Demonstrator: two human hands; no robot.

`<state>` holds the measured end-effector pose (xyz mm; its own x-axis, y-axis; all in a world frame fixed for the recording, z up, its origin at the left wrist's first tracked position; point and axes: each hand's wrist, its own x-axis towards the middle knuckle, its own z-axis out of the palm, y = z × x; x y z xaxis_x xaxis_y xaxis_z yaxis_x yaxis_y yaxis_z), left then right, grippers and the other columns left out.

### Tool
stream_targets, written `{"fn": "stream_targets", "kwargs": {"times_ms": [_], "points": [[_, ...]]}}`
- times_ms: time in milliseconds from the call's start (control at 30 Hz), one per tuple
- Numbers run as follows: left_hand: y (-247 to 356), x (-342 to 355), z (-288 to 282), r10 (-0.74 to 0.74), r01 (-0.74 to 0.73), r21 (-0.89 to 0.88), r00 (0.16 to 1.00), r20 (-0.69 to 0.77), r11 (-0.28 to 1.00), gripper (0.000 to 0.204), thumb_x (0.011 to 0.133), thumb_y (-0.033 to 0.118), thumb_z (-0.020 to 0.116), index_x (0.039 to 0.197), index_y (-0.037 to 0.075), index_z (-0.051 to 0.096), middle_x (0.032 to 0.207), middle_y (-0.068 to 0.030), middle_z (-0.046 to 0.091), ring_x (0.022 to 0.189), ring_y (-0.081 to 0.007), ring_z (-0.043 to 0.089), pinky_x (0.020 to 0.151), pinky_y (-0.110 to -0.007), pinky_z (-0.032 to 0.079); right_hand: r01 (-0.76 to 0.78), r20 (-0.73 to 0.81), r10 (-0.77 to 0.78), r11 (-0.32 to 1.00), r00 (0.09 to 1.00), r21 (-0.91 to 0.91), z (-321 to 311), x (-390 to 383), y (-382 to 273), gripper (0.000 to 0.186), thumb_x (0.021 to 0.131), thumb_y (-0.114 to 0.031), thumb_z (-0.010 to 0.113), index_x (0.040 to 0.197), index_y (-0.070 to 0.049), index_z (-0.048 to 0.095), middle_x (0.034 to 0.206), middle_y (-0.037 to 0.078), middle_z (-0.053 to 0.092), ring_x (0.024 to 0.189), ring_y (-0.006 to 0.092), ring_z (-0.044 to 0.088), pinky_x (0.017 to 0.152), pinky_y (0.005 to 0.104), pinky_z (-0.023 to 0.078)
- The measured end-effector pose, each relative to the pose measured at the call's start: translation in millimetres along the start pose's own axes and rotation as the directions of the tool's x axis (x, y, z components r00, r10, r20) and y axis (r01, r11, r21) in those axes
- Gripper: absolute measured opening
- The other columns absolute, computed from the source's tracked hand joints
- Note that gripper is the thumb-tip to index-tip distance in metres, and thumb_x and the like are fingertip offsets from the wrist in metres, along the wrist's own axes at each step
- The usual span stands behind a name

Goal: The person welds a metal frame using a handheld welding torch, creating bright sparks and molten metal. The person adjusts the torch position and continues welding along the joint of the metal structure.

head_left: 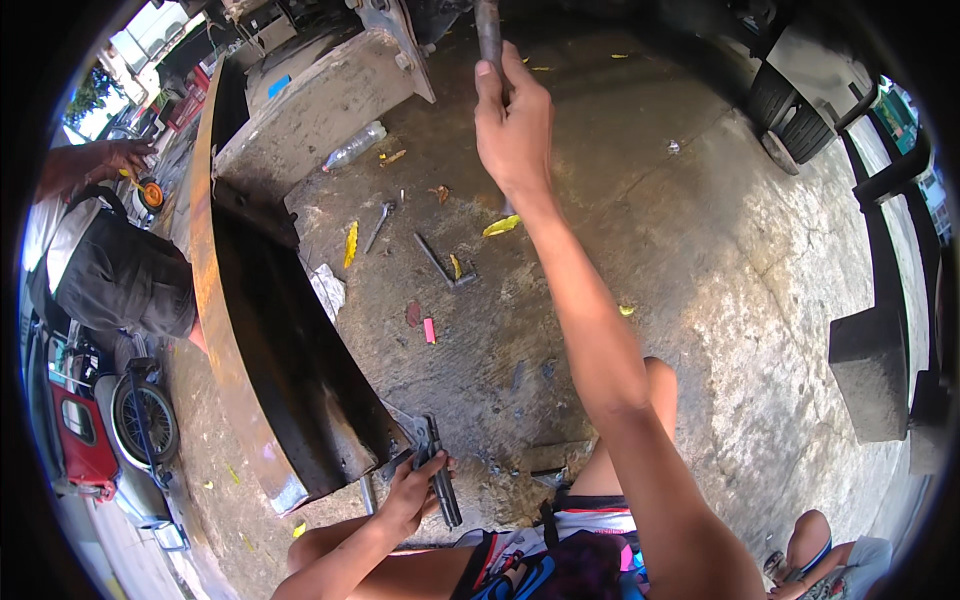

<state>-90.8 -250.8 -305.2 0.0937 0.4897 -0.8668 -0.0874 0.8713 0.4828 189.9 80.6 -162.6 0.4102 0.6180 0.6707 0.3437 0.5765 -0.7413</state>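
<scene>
My right hand reaches far forward, its fingers wrapped round a dark grey metal bar that runs out of the top of the picture; its far end is out of sight. Close to my knees, my left hand is closed on a pair of pliers with long dark handles. The jaws of the pliers are beside the near end of a long steel channel beam, rusty along its edge and black inside. Whether they grip the beam I cannot tell.
On the stained concrete lie an L-shaped metal bar, a wrench-like tool, a pink block, a plastic bottle and yellow leaves. Left of the beam is another person; a motorcycle wheel stands behind. Someone sits lower right.
</scene>
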Motion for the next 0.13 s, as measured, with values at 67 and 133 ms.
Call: {"fn": "stream_targets", "kwargs": {"times_ms": [67, 133], "points": [[2.1, -1.4, -1.4, -0.007, 0.007, 0.031, 1.000, -0.006, 0.999, 0.014, 0.108, 0.021, 0.069, 0.118, 0.011, 0.067, 0.105, -0.0024, 0.073, 0.096, -0.0179, 0.072, 0.088, -0.038, 0.055, -0.031, -0.121, 0.045, 0.993, 0.992, 0.118, 4.3, -13.5, -16.2, 0.037, 0.112, -0.025, 0.061, 0.140, -0.001, 0.067, 0.065, -0.002, 0.046, 0.061, 0.0090, 0.044, 0.057, 0.0325, 0.039], [2.3, -0.9, -1.1, -0.006, 0.007, 0.041, 1.000, -0.008, 0.999, 0.015, 0.108, 0.022, 0.069, 0.118, 0.011, 0.067, 0.106, -0.0024, 0.073, 0.096, -0.0179, 0.072, 0.089, -0.039, 0.056, -0.032, 0.029, 0.034, 0.997, 0.999, -0.072, 5.1, -0.6, -9.9, 0.044, 0.112, -0.026, 0.062, 0.150, -0.004, 0.060, 0.077, 0.011, 0.063, 0.070, 0.0220, 0.062, 0.062, 0.0404, 0.047]]}}
